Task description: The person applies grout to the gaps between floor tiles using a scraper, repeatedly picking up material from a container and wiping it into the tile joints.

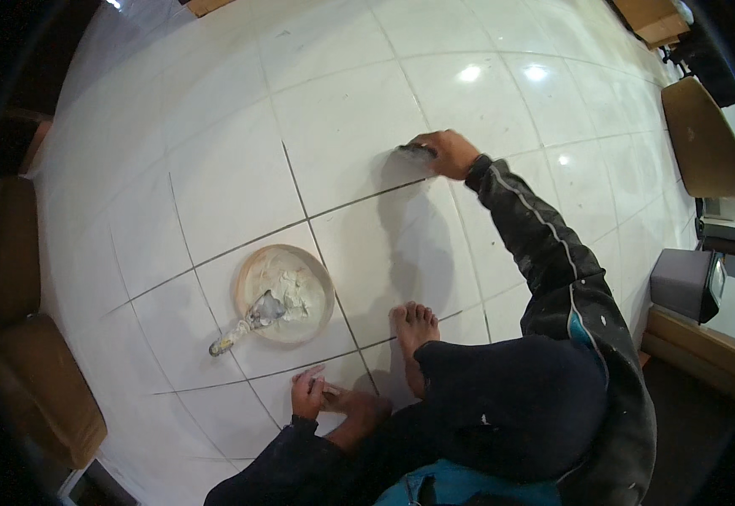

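My right hand (450, 154) is stretched out over the white tile floor, its fingers closed round a small dark piece (418, 152) pressed near a grout line. Blur hides that piece's exact kind. Down by my left foot, my left hand (307, 394) has its fingers partly apart, with nothing visible in them. A round beige bowl (327, 282) of white paste (297, 291) sits on the tiles ahead of that hand. Leaning in the bowl is a trowel (259, 313) with a grey metal blade, its paste-smeared handle jutting over the rim toward the lower left.
Dark joints run between the glossy tiles (342, 101). My bare foot (416, 333) stands right of the bowl. Brown padded seats (43, 379) line the left side. At the right are a brown seat back (705, 139), a grey bin (680, 282) and a cardboard box (650, 18).
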`<action>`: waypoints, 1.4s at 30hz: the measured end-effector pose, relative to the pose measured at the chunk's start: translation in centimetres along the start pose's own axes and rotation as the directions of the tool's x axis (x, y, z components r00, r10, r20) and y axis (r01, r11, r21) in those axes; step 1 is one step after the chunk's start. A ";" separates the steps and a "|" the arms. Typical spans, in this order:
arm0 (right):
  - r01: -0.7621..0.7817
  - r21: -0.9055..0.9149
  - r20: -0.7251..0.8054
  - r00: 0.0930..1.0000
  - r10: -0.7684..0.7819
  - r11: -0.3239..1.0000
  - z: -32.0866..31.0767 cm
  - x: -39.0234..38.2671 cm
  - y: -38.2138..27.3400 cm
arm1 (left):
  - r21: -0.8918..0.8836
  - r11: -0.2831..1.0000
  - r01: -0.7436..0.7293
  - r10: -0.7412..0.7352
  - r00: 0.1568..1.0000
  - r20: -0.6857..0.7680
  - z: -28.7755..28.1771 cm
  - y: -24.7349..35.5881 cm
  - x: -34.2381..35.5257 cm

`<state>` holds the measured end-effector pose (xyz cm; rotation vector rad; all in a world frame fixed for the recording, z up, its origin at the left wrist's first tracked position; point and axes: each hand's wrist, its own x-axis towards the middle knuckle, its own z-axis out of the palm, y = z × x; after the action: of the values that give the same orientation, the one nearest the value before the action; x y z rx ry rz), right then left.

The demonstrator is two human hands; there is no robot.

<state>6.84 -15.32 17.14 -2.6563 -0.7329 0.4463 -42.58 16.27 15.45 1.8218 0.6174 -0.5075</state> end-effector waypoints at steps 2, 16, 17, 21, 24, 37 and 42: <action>0.035 0.156 -0.065 0.998 -0.025 0.987 -1.4 -0.5 1.9 | 0.093 0.990 -0.107 0.106 0.994 0.011 -0.1 -3.9 0.4; 0.130 -0.094 -0.013 0.991 -0.132 0.987 2.5 -14.1 8.7 | -0.340 0.925 0.168 -0.130 0.983 0.133 0.0 -0.6 -0.1; 0.144 -0.085 -0.012 0.989 -0.146 0.986 2.1 -14.9 8.7 | -0.339 0.928 0.156 -0.119 0.985 0.128 -0.2 0.3 -0.1; 0.043 0.124 -0.082 0.996 -0.033 0.991 -1.1 -16.1 6.6 | -0.326 0.919 0.223 -0.187 0.973 0.137 -0.2 -0.2 -0.2; -0.187 0.157 -0.262 0.939 0.223 0.970 -1.0 -15.5 7.0 | -0.098 0.990 -0.098 0.107 0.990 0.097 -0.4 -1.6 0.3; -0.472 -0.164 -0.350 0.849 0.396 0.866 2.0 -7.7 5.7 | -0.281 0.945 0.167 -0.141 0.984 0.113 0.0 -0.8 -0.2; -0.291 -0.152 -0.191 0.946 0.261 0.944 4.8 -8.3 -1.8 | -0.179 0.977 0.118 -0.103 0.990 0.093 0.3 -0.3 0.0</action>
<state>-2.55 -17.13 15.36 -2.9364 -0.3621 0.2285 -42.84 16.03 15.11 1.5897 0.6884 -0.5785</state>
